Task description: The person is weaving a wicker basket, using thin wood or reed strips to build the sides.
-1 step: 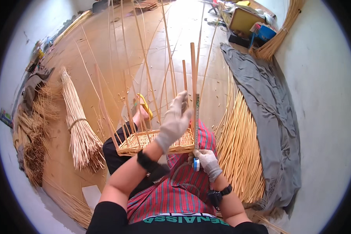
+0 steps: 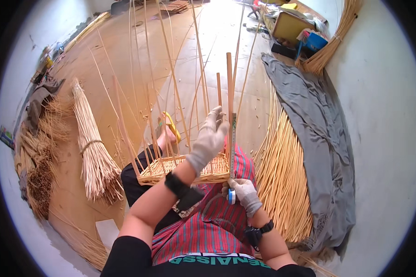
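Observation:
A partly woven wicker basket [image 2: 185,170] rests on my lap, its weave low and its thin stakes rising high. Thick sticks stand at its corners, one a tall corner stick [image 2: 229,83] at the right. My right hand [image 2: 246,194], in a pale glove, grips a blue-and-white tape measure [image 2: 231,196] below the basket's near right corner. The tape's blade [image 2: 233,143] runs upright beside that stick. My left hand [image 2: 210,141], also gloved, is raised over the basket's right part with its fingers stretched toward the sticks; whether it touches them I cannot tell.
A tied bundle of peeled rods [image 2: 94,143] lies on the floor at left, with darker bundles [image 2: 39,171] by the wall. Loose rods [image 2: 284,180] and a grey cloth [image 2: 316,138] lie at right. A blue container [image 2: 315,41] stands at the far right.

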### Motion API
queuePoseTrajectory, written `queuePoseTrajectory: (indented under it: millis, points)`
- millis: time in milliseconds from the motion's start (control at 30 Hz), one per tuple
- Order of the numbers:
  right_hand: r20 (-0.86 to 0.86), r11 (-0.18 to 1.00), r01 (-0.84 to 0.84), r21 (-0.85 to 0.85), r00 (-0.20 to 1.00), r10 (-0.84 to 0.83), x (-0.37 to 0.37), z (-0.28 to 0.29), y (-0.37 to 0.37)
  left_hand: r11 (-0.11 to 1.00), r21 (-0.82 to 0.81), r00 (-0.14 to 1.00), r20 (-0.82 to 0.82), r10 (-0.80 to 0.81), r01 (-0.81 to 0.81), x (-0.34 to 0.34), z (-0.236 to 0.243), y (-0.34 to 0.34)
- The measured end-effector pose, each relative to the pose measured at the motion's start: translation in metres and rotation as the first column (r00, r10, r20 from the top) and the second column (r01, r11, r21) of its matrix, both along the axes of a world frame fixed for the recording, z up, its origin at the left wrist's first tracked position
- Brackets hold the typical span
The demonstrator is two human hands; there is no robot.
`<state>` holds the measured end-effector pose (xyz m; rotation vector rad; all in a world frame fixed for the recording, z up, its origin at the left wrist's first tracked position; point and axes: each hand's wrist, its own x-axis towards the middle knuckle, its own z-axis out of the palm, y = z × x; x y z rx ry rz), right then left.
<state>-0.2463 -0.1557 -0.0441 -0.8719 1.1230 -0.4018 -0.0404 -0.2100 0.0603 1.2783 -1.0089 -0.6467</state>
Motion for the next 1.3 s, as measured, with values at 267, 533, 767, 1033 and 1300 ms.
queuePoseTrajectory:
  millis: [267, 533, 767, 1033, 1300]
  points:
    - [0.041, 0.999, 0.002, 0.053, 0.999, -0.004, 0.000, -0.003, -0.001, 0.888, -0.238, 0.424, -0.810, -0.405, 0.393, 0.017, -0.064, -0.065]
    - [0.103, 0.985, -0.046, -0.167, 0.993, 0.064, -0.010, 0.026, 0.003, 0.930, -0.137, 0.490, -0.818, -0.301, 0.342, 0.022, -0.061, -0.059]
    - [0.061, 0.882, -0.045, -0.469, 0.995, 0.083, 0.006, 0.092, -0.092, 0.900, -0.249, 0.475, -0.782, -0.405, 0.358, 0.014, -0.057, -0.046]
    - [0.131, 0.896, -0.075, -0.437, 0.981, 0.146, 0.060, 0.096, -0.130, 0.907, -0.187, 0.456, -0.815, -0.358, 0.377, 0.016, -0.060, -0.043]
    - [0.168, 0.876, -0.002, -0.482, 0.981, 0.094, 0.050, 0.080, -0.101, 0.929, -0.133, 0.529, -0.791, -0.309, 0.344, 0.013, -0.058, -0.044]
